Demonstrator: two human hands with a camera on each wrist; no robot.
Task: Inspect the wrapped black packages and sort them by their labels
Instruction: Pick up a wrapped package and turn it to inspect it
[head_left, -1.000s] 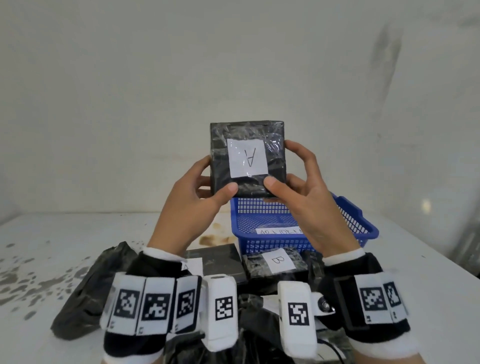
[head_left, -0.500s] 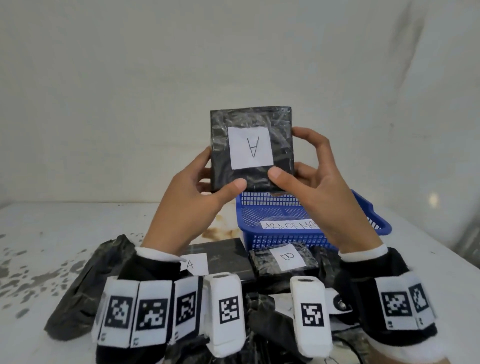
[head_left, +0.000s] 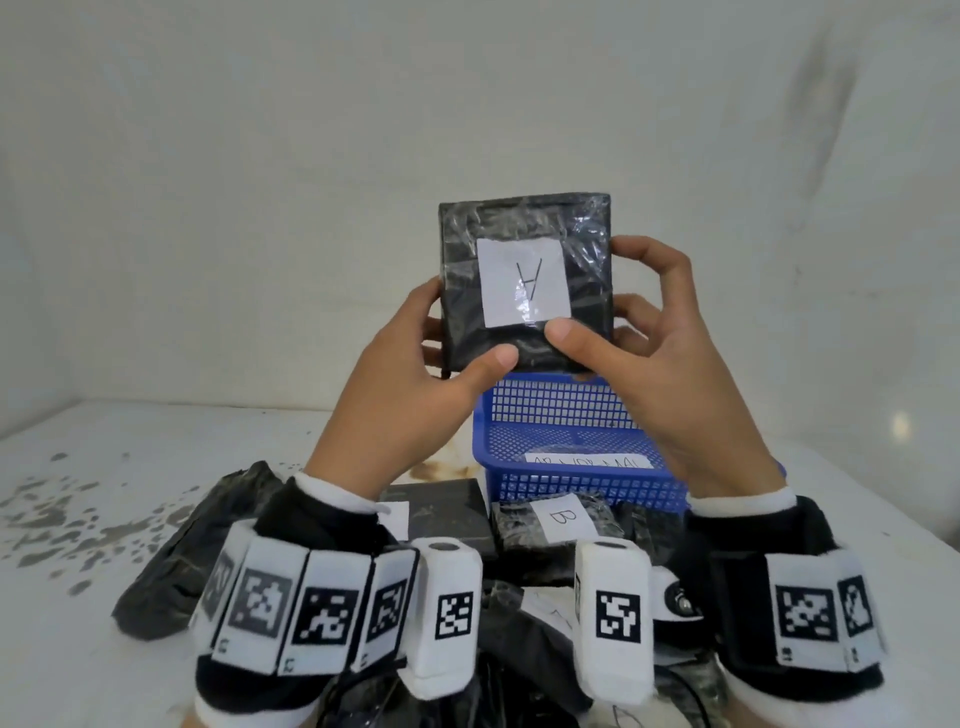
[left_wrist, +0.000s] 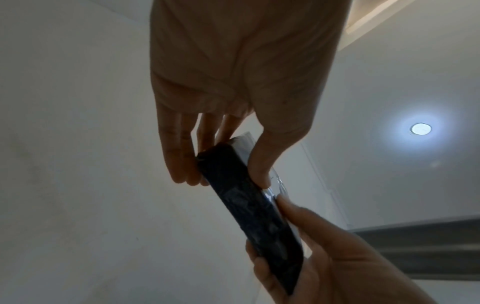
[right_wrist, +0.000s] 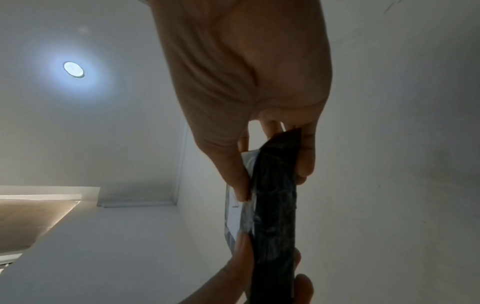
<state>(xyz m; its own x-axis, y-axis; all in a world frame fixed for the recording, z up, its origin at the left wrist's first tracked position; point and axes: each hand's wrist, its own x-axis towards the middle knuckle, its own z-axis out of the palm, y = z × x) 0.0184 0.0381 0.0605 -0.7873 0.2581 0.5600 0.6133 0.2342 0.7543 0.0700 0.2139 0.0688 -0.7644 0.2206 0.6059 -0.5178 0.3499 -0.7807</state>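
A wrapped black package (head_left: 524, 283) is held upright in the air above the blue basket (head_left: 561, 447), its white label (head_left: 523, 281) facing the head camera and marked "A" (the letter appears inverted). The left hand (head_left: 410, 384) pinches the package's lower left corner — thumb on the front face, fingers behind. The right hand (head_left: 660, 364) pinches the lower right side likewise, its thumb tip touching the label's bottom edge. Both wrist views show the package edge-on, clamped between thumb and fingers. On the white table (head_left: 130, 467), in front of the basket, lies a package labelled "B" (head_left: 558, 519), beside further black packages — their labels are mostly hidden by the wrists.
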